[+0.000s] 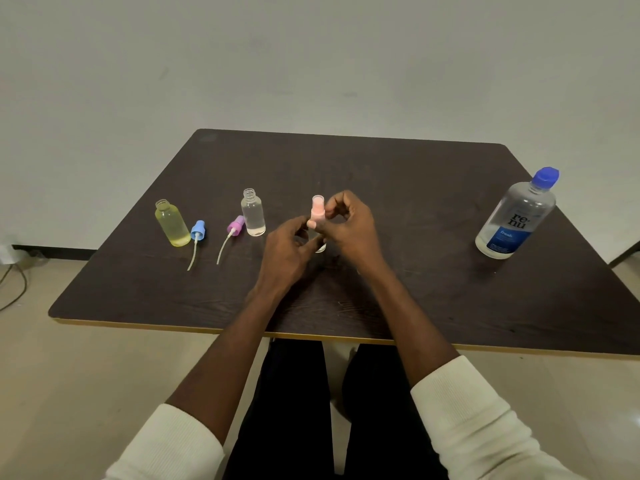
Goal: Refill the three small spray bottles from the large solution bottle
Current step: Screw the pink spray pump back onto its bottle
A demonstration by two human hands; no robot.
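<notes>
A small bottle with a pink spray cap [317,207] stands mid-table; its clear body is mostly hidden. My left hand [289,245] wraps the body, and my right hand [348,223] pinches the pink cap. To the left stands an uncapped clear bottle [253,213], with its purple spray head [235,226] and tube lying beside it. Farther left is an uncapped yellow bottle [171,223], next to a blue spray head [197,231] lying on the table. The large solution bottle [516,216] with a blue cap stands closed at the right.
The dark wooden table [381,174] has its front edge close to my legs. A pale wall lies behind it. A cable [14,282] runs over the floor at the left.
</notes>
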